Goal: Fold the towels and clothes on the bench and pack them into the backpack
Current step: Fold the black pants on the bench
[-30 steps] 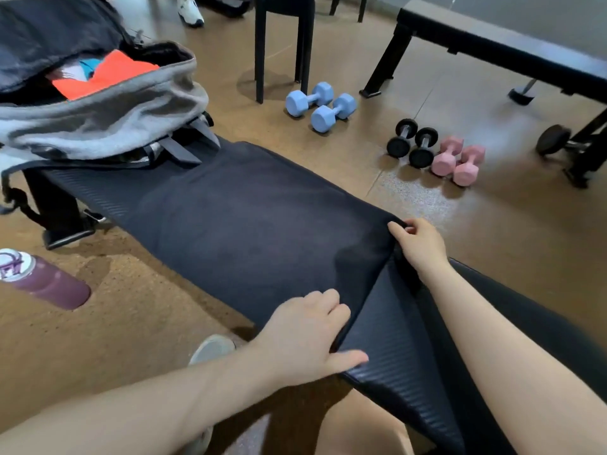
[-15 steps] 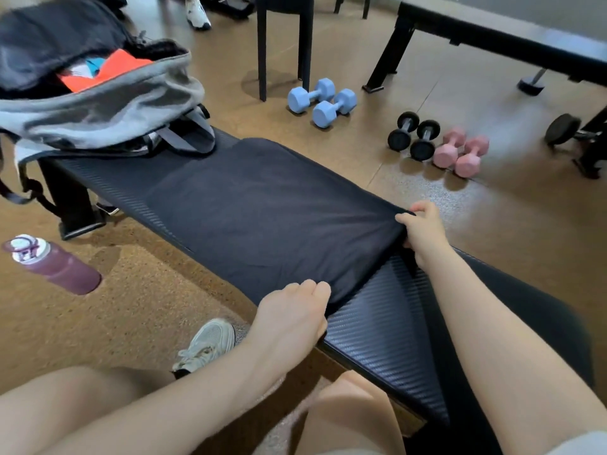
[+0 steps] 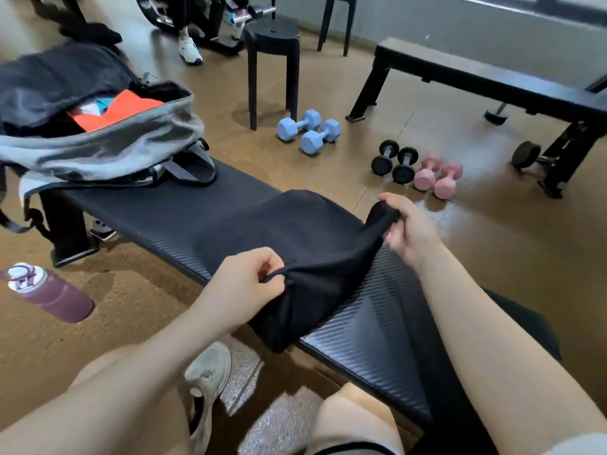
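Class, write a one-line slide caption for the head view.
Both hands, left and right, lift a black cloth off the bench.

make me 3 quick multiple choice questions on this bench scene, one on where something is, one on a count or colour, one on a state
1. Where does the backpack sit?
A. on the far end of the bench
B. on the floor by the bottle
C. on the black stool

2. How many blue dumbbells lie on the floor?
A. one
B. two
C. four

3. What is the state of the black garment?
A. packed inside the backpack
B. flat and untouched on the bench
C. pinched at its near corners and lifted by both hands

Answers:
1 A: it rests on the bench top, at the end away from the person.
2 B: a pair lies side by side near the stool.
3 C: the left hand and the right hand each pinch a raised corner.
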A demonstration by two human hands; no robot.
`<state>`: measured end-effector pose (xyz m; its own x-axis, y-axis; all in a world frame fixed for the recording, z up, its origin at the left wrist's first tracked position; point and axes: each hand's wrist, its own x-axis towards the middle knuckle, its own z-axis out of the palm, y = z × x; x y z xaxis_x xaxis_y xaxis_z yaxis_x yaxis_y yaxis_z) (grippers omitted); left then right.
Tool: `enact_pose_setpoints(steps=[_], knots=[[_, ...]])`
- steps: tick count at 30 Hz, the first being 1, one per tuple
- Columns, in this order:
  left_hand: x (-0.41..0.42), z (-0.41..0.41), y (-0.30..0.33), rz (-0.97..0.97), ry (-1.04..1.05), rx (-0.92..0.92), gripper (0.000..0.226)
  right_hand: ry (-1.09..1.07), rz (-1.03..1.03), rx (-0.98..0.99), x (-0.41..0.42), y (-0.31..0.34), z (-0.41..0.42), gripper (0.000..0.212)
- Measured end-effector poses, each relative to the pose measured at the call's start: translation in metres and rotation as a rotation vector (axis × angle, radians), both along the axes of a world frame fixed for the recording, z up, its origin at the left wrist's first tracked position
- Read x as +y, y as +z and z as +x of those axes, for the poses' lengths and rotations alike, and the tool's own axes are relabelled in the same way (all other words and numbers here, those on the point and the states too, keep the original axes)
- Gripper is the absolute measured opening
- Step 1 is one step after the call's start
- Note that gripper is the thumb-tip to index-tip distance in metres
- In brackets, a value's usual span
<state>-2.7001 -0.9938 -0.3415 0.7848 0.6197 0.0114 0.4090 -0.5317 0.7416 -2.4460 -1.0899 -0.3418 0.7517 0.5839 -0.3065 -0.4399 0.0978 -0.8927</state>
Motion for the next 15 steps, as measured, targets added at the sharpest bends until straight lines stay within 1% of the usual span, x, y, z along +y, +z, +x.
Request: enact_pose_setpoints(steps=[2,4,5,7,9,10,12,13,15], knots=[[0.031,-0.003,0.001,-0.045,0.062,0.015,0.015,0.050,0.008,0.024,0.032,0.007,0.002,0.012],[0.059,-0.004,0.003,-0.093,0.108,0.016,0.012,0.159,-0.014,-0.044,0.056,0.013,0.007,0.011],[0.074,-0.004,0.003,-0.132,0.129,0.004,0.012,0.228,-0.038,-0.119,0.067,0.013,0.010,0.012],[0.102,-0.002,0.002,-0.266,0.167,-0.049,0.011,0.321,-0.176,-0.310,0.087,0.013,0.016,0.017],[0.126,0.000,-0.003,-0.387,0.178,-0.071,0.012,0.283,-0.313,-0.453,0.107,0.008,0.019,0.026],[0.138,0.000,-0.006,-0.429,0.172,-0.064,0.013,0.248,-0.344,-0.492,0.118,0.004,0.021,0.028],[0.159,0.002,-0.015,-0.447,0.152,-0.022,0.015,0.233,-0.371,-0.517,0.139,-0.011,0.027,0.025],[0.167,0.004,-0.020,-0.425,0.142,0.015,0.014,0.248,-0.406,-0.543,0.149,-0.020,0.030,0.025],[0.180,0.007,-0.030,-0.332,0.125,0.124,0.014,0.285,-0.577,-0.682,0.165,-0.041,0.035,0.033]])
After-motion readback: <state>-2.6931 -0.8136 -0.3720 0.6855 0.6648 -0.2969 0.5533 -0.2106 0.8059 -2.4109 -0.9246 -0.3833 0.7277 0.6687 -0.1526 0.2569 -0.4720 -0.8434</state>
